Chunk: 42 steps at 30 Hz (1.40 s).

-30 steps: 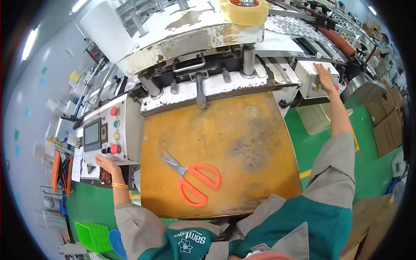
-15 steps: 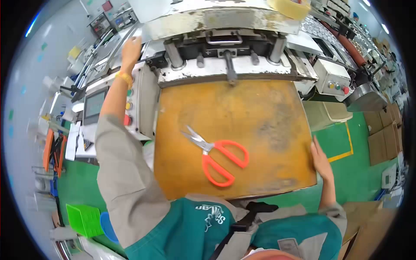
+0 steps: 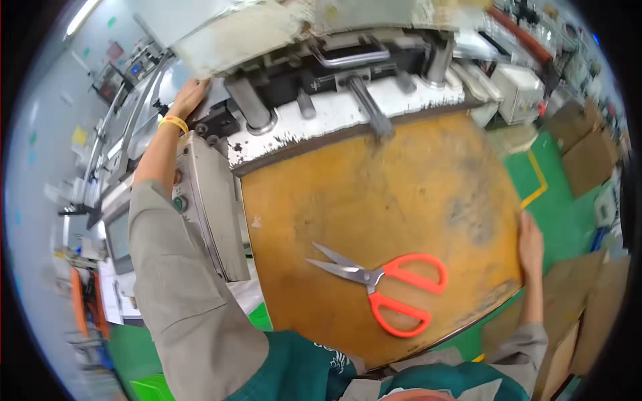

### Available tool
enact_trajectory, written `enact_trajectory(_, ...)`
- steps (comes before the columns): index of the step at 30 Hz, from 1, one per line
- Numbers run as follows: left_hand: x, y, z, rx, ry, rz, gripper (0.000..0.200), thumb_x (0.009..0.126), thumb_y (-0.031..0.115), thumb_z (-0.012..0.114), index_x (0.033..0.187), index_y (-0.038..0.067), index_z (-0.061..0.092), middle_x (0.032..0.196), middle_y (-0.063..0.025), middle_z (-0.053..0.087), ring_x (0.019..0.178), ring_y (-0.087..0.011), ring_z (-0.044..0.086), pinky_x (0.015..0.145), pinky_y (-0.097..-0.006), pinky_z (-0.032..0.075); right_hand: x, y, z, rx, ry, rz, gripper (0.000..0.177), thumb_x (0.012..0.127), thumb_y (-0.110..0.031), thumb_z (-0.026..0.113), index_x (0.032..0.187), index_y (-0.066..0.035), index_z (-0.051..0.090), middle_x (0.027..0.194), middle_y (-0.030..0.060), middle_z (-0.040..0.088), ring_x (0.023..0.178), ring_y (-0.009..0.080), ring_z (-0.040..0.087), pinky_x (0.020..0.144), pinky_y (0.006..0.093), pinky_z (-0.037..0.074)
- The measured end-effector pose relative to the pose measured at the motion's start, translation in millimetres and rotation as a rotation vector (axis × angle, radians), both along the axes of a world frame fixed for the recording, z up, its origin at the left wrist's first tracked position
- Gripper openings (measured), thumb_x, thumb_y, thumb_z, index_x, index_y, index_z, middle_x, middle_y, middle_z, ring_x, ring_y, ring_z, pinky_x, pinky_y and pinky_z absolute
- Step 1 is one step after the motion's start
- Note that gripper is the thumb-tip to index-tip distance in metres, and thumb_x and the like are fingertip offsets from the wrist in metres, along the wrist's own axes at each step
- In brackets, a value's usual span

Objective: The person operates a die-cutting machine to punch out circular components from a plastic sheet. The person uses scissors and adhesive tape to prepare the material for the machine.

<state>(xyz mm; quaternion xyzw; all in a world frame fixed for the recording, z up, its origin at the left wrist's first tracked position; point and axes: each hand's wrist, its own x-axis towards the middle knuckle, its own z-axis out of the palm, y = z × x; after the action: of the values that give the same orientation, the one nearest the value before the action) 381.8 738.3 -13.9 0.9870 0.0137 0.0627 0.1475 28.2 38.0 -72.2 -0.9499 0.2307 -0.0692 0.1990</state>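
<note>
My left hand reaches up to the left side of the press machine, beside its upper body. Its fingers are curled, and what they hold, if anything, is hidden. A yellow band circles the wrist. At the right edge of the worn wooden board, my right hand rests with its fingers stretched along the side. A pair of scissors with orange-red handles lies on the board, blades spread and pointing left. Neither hand touches the scissors.
A control box with buttons and a screen stands left of the board. A metal bar juts from the press over the board's far edge. Cardboard boxes stand at the right on the green floor.
My view has turned and moved closer, so the board and scissors appear tilted and lower. My left hand has come down against the machine's side. My right hand stays at the board's edge.
</note>
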Motion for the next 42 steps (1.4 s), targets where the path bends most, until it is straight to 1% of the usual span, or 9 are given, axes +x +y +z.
enact_trajectory(7, 2.0, -26.8, 5.5, 0.244, -0.115, -0.136, 0.053, 0.091, 0.040, 0.030, 0.116, -0.003, 0.049, 0.123, -0.0243, 0.046, 0.115, -0.0375, 0.042, 0.096, -0.0395, 0.032, -5.4, -11.7, -23.5, -0.025, -0.173, -0.021, 0.050, 0.093, -0.044, 0.038, 0.117, -0.002, 0.051, 0.106, 0.0219, 0.058, 0.101, 0.0373, 0.054, 0.085, 0.0361, 0.041)
enact_trajectory(12, 14.6, -35.9, 7.4, 0.292, -0.090, -0.124, 0.049, 0.090, 0.036, 0.033, 0.115, -0.003, 0.050, 0.122, -0.0228, 0.048, 0.114, -0.0356, 0.043, 0.095, -0.0388, 0.033, -4.7, -4.6, -17.0, 0.159, -0.122, -0.030, 0.055, 0.092, -0.046, 0.040, 0.114, 0.002, 0.051, 0.099, 0.0195, 0.059, 0.092, 0.0269, 0.057, 0.082, 0.0284, 0.040)
enact_trajectory(17, 23.7, -30.0, 6.3, 0.296, -0.084, -0.104, 0.046, 0.089, 0.033, 0.036, 0.115, -0.003, 0.050, 0.120, -0.0213, 0.049, 0.112, -0.0338, 0.045, 0.094, -0.0381, 0.034, -5.0, -5.1, -20.0, 0.050, -0.200, -0.003, 0.056, 0.091, -0.048, 0.040, 0.114, 0.001, 0.053, 0.096, 0.0178, 0.061, 0.089, 0.0262, 0.059, 0.080, 0.0289, 0.041)
enact_trajectory(25, 32.0, -30.8, 6.5, 0.319, -0.072, -0.079, 0.041, 0.088, 0.027, 0.041, 0.114, -0.002, 0.051, 0.118, -0.0189, 0.051, 0.110, -0.0308, 0.047, 0.092, -0.0370, 0.036, -3.1, -2.1, -14.5, 0.134, -0.135, -0.061, 0.050, 0.091, -0.047, 0.040, 0.108, -0.003, 0.057, 0.083, 0.0153, 0.063, 0.078, 0.0308, 0.059, 0.072, 0.0327, 0.044)
enact_trajectory(28, 38.0, -33.5, 7.1, 0.324, -0.084, -0.066, 0.039, 0.088, 0.025, 0.042, 0.114, -0.002, 0.052, 0.117, -0.0180, 0.052, 0.109, -0.0297, 0.048, 0.092, -0.0365, 0.037, -3.3, -3.3, -25.9, -0.041, -0.229, -0.053, 0.054, 0.090, -0.050, 0.040, 0.109, -0.001, 0.056, 0.079, 0.0175, 0.061, 0.076, 0.0313, 0.059, 0.070, 0.0341, 0.044)
enact_trajectory(35, 43.9, -41.2, 3.5, 0.307, -0.108, -0.040, 0.036, 0.086, 0.021, 0.046, 0.113, -0.002, 0.053, 0.115, -0.0159, 0.054, 0.107, -0.0270, 0.049, 0.090, -0.0355, 0.039, -3.7, 0.5, -11.4, -0.018, -0.013, -0.067, 0.055, 0.091, -0.047, 0.041, 0.116, 0.000, 0.052, 0.093, 0.0187, 0.061, 0.089, 0.0334, 0.058, 0.076, 0.0359, 0.044)
enact_trajectory(36, 42.8, -40.4, 1.5, 0.297, -0.115, -0.031, 0.035, 0.086, 0.020, 0.047, 0.113, -0.002, 0.053, 0.115, -0.0156, 0.054, 0.106, -0.0267, 0.050, 0.090, -0.0354, 0.039, -4.5, -5.4, -29.0, -0.112, -0.219, -0.031, 0.059, 0.089, -0.055, 0.040, 0.108, -0.001, 0.056, 0.076, 0.0179, 0.061, 0.076, 0.0327, 0.060, 0.068, 0.0378, 0.045)
enact_trajectory(39, 38.2, -43.8, 1.8, 0.265, -0.147, 0.004, 0.034, 0.086, 0.018, 0.049, 0.113, -0.002, 0.053, 0.114, -0.0147, 0.055, 0.105, -0.0255, 0.051, 0.089, -0.0350, 0.039, -4.4, -3.1, -20.0, -0.104, -0.129, -0.071, 0.059, 0.088, -0.056, 0.040, 0.105, -0.002, 0.057, 0.076, 0.0173, 0.062, 0.077, 0.0336, 0.060, 0.069, 0.0391, 0.046)
enact_trajectory(42, 29.8, -41.0, -4.1, 0.273, -0.153, 0.058, 0.033, 0.085, 0.016, 0.051, 0.113, -0.001, 0.054, 0.113, -0.0138, 0.055, 0.104, -0.0244, 0.051, 0.089, -0.0345, 0.040, -7.2, 2.8, -5.2, -0.080, -0.034, -0.101, 0.059, 0.088, -0.055, 0.038, 0.107, -0.002, 0.055, 0.091, 0.0215, 0.062, 0.089, 0.0375, 0.058, 0.077, 0.0442, 0.045)
